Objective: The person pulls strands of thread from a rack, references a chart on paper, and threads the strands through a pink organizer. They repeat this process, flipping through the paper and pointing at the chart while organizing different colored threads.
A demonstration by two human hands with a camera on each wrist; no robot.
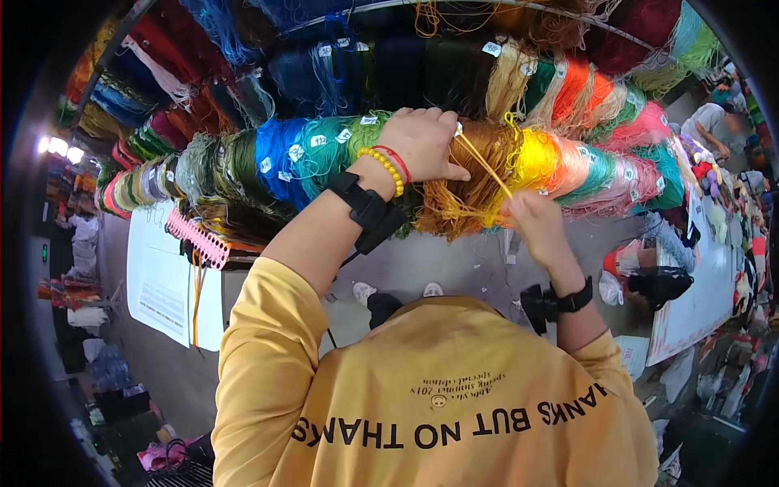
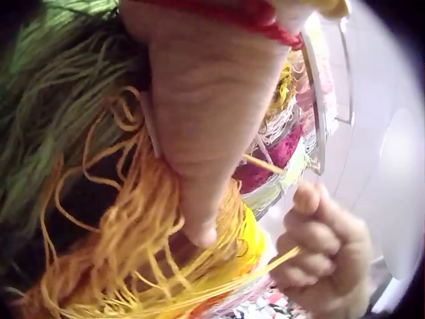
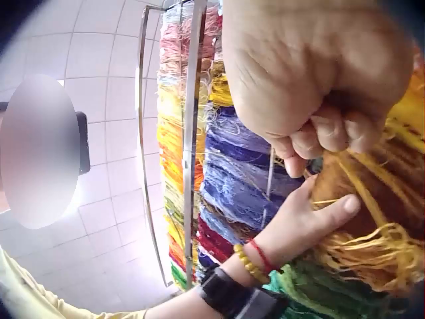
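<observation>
My left hand point(image 1: 422, 144) lies over a hank of golden-brown yarn point(image 1: 475, 162) on the rack, fingers bent over its top and thumb stretched along the near side. In the left wrist view, the thumb crosses loose golden strands point(image 2: 139, 212); the fingertips are hidden. To the right, my right hand point(image 1: 535, 223) has its fingers curled round a few golden-yellow strands point(image 1: 485, 162), which run straight from beside the left hand. The right wrist view shows the fist point(image 3: 325, 86) close above the left thumb point(image 3: 339, 211). Bright yellow yarn point(image 1: 535, 158) hangs just right of the brown.
Many coloured hanks line the rack, blue point(image 1: 280, 158) and teal ones to the left, pink point(image 1: 629, 174) ones to the right. A pink holed card point(image 1: 197, 237) hangs by a white sheet point(image 1: 158, 276). A white table point(image 1: 698, 276) stands right; another person point(image 1: 706, 126) is behind it.
</observation>
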